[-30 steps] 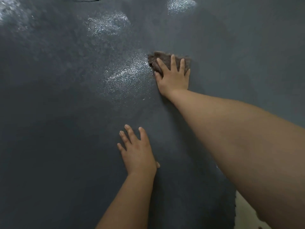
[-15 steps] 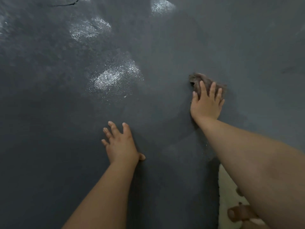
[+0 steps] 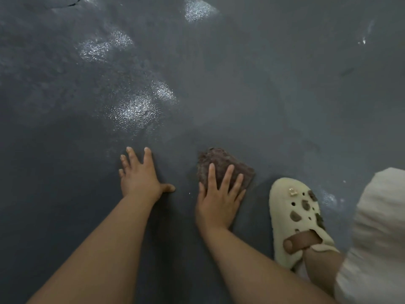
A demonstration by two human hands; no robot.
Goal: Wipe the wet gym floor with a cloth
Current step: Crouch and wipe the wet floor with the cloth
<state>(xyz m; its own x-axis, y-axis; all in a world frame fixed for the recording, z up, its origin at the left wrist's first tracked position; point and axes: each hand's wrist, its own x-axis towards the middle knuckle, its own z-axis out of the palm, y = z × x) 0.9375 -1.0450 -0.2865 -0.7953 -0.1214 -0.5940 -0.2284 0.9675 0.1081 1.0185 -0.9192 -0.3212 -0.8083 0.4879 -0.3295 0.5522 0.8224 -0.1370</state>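
Note:
A dark brown cloth (image 3: pixel 221 163) lies flat on the dark grey gym floor (image 3: pixel 274 95). My right hand (image 3: pixel 219 198) presses on its near half with straight, spread fingers. My left hand (image 3: pixel 140 176) rests flat on the bare floor to the left of the cloth, fingers spread, holding nothing. Shiny wet patches (image 3: pixel 133 108) glisten on the floor beyond my left hand, with more wet patches (image 3: pixel 98 47) farther back.
A cream clog with brown spots and a brown strap (image 3: pixel 295 218) stands on the floor right of the cloth. A pale trouser leg (image 3: pixel 377 238) fills the lower right corner. A thin crack (image 3: pixel 74 3) runs across the floor at the top left.
My right hand has dragged the cloth from the far wet patch back towards me and to the right. My left hand stayed planted. The clog and trouser leg have come into view.

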